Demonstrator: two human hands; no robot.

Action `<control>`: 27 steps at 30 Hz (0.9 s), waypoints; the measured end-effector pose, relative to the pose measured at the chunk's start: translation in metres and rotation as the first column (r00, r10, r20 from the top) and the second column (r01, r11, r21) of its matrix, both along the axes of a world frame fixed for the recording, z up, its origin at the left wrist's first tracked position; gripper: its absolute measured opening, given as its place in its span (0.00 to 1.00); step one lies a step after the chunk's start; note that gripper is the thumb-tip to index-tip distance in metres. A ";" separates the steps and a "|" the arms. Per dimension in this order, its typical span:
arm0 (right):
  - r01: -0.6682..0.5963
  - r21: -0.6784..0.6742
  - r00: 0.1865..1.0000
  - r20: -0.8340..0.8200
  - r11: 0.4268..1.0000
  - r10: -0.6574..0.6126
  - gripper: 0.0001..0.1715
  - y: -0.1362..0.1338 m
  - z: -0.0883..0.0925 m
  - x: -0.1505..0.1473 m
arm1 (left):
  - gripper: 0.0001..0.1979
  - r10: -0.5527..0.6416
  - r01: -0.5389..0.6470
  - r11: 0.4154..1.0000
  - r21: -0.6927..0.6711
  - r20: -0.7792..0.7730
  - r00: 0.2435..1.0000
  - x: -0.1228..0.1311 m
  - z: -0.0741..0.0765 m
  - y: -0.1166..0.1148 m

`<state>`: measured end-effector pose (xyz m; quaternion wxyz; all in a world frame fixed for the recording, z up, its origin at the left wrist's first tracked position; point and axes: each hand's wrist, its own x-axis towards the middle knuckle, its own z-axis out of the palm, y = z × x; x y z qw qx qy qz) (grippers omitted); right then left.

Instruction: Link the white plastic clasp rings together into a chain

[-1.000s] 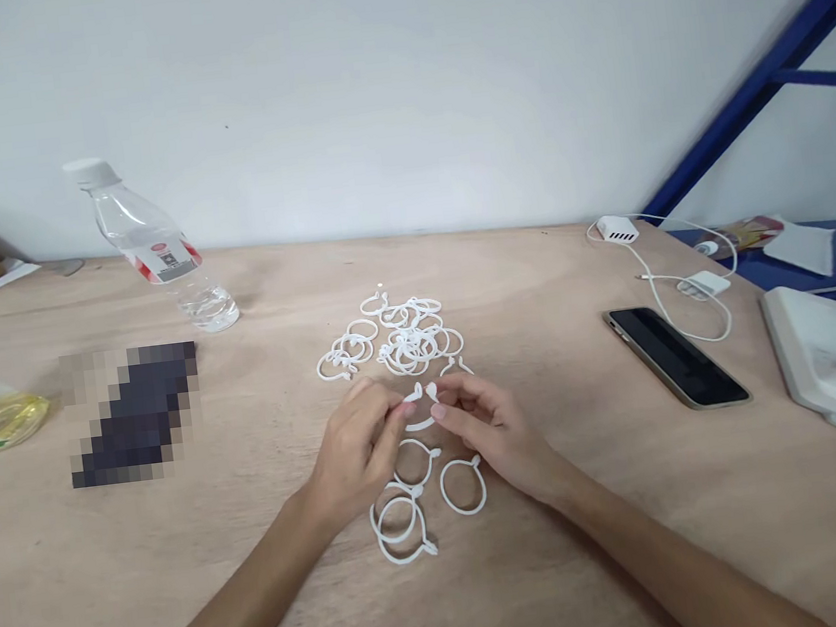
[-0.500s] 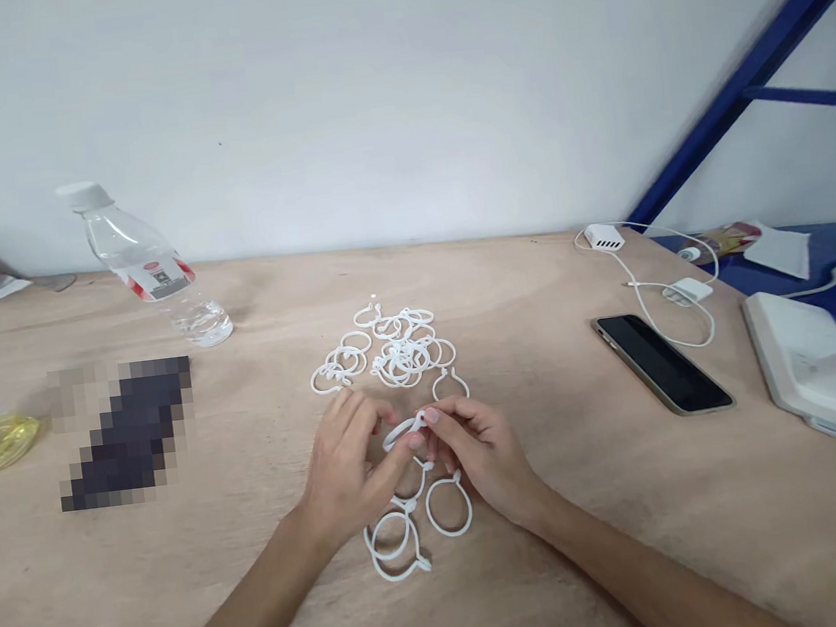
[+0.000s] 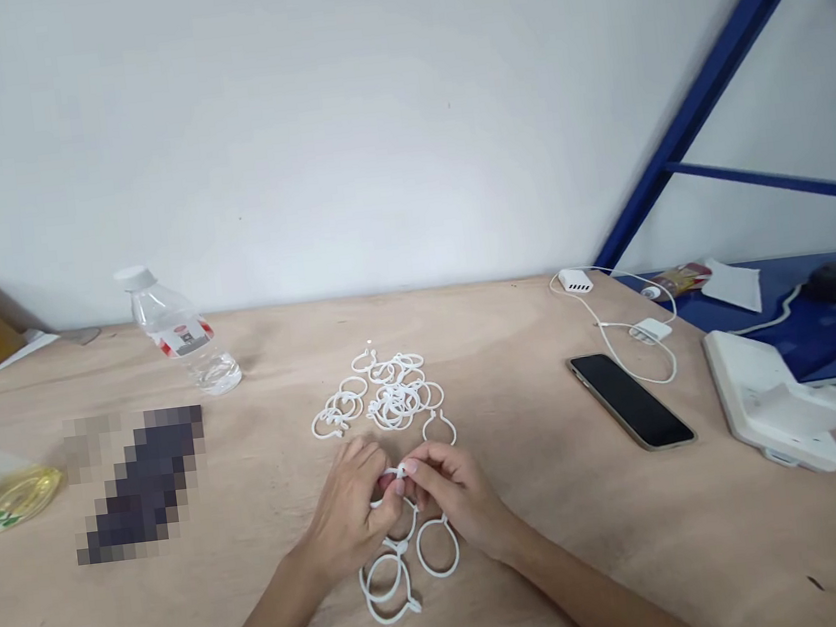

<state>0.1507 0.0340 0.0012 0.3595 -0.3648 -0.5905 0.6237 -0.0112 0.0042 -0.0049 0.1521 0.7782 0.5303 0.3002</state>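
Note:
My left hand [image 3: 355,502] and my right hand [image 3: 449,491] meet at the middle of the wooden table, both pinching one small white plastic ring [image 3: 400,471]. Fingers cover most of that ring; its clasp end shows between the thumbs. Below my hands lie several white rings, among them a round one [image 3: 438,549] on the right and two overlapping ones [image 3: 389,588] on the left. Beyond my fingers is a loose pile of white rings [image 3: 396,402], with one open-ended ring [image 3: 438,430] just above my right hand.
A water bottle [image 3: 186,335] and a blurred dark object [image 3: 146,480] are on the left, near a clear bag [image 3: 12,496]. To the right lie a phone [image 3: 631,400], a white charger with cable [image 3: 575,280] and a white plastic stand [image 3: 768,404]. A wall [image 3: 340,161] rises behind.
My left fingers have closed in on the ring, which was more exposed before. The camera view has tilted up and shifted, so the table appears lower.

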 end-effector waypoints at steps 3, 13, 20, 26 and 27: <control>0.106 0.209 0.978 0.154 0.972 -0.140 0.17 0.006 0.003 0.008 | 0.10 0.036 -0.036 0.999 0.034 0.008 0.999 0.002 0.005 -0.002; -0.036 0.595 0.762 0.537 0.803 -0.363 0.09 0.022 0.004 0.025 | 0.12 0.087 -0.091 0.994 0.054 0.069 0.994 0.004 0.012 -0.007; -0.021 0.472 0.968 0.229 0.882 -0.099 0.12 -0.003 0.004 -0.002 | 0.13 0.131 -0.133 0.991 -0.002 0.164 0.978 0.002 0.009 -0.002; 0.000 0.372 0.981 0.178 0.928 -0.071 0.10 -0.008 0.002 -0.006 | 0.17 0.135 -0.149 0.987 0.063 0.179 0.975 0.001 0.007 -0.004; 0.030 0.360 0.984 0.152 0.932 -0.090 0.11 -0.007 0.001 -0.005 | 0.16 0.139 -0.155 0.982 0.106 0.145 0.980 0.001 0.006 -0.004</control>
